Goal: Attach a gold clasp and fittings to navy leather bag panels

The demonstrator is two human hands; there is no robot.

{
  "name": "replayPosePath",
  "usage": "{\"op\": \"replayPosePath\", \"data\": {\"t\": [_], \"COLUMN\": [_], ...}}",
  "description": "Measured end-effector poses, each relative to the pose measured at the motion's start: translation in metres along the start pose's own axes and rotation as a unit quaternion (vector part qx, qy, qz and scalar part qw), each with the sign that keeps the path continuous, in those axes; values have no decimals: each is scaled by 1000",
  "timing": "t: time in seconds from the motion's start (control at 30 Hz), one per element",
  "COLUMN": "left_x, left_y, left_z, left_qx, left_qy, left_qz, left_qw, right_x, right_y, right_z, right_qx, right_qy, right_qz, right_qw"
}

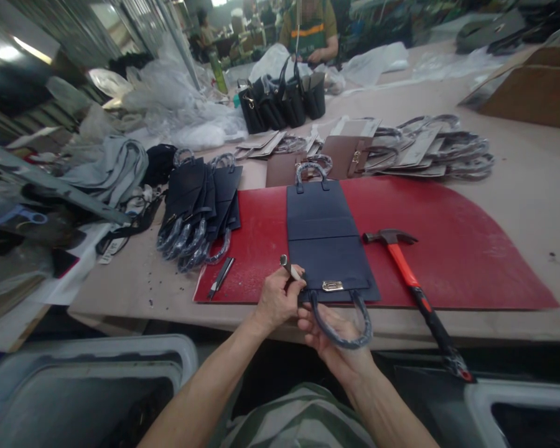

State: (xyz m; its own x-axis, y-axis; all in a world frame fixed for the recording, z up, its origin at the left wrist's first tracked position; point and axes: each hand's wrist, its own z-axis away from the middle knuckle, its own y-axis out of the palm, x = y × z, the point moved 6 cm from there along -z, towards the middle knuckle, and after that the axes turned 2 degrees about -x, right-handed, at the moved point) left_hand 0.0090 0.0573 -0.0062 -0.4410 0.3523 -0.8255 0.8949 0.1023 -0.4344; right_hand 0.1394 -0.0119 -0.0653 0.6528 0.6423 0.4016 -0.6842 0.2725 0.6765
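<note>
A flat navy leather bag piece (324, 239) with a metal clasp (332, 285) lies on a red mat (448, 249). Its near handle (350, 333) hangs over the table edge. My left hand (279, 300) is closed round a small metal-tipped tool (289, 267) at the piece's near left corner. My right hand (332, 339) lies palm up under the near handle with its fingers curled about it.
A hammer with an orange and black handle (413, 283) lies right of the piece. A small knife (221, 275) rests on the mat's left edge. A stack of navy pieces (200, 205) sits left; brown pieces (354, 152) and standing black bags (282, 99) lie beyond. A person works at the far side.
</note>
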Motion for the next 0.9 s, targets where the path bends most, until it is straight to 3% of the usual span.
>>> {"op": "replayPosePath", "data": {"t": [0.17,0.4,0.5,0.57,0.63,0.7,0.73,0.8,0.87,0.9], "left_x": [-4,-4,-4,-5,-6,-6,-6,-5,-4,-4], "left_y": [6,7,8,8,9,10,10,11,11,11], "left_z": [8,14,15,14,12,11,11,11,11,11], "left_qx": [-7,-44,-43,-39,-28,-19,-18,-20,-23,-23], "left_qy": [90,116,115,113,105,93,86,74,62,57], "left_qz": [-19,-33,-47,-53,-50,-34,-24,-2,12,16], "left_qw": [996,992,991,991,993,995,996,997,998,998], "right_x": [-5,-7,-1,9,31,74,101,147,172,178], "right_y": [-22,-51,-61,-65,-69,-72,-71,-64,-57,-56], "right_z": [13,37,51,62,72,77,79,84,79,71], "right_qx": [-70,-147,-130,-80,-45,-101,-163,-274,-312,-310], "right_qy": [-23,-9,26,73,83,-21,-110,-273,-343,-346], "right_qz": [5,85,197,319,470,610,663,732,783,804], "right_qw": [997,985,971,941,878,786,723,560,415,371]}}
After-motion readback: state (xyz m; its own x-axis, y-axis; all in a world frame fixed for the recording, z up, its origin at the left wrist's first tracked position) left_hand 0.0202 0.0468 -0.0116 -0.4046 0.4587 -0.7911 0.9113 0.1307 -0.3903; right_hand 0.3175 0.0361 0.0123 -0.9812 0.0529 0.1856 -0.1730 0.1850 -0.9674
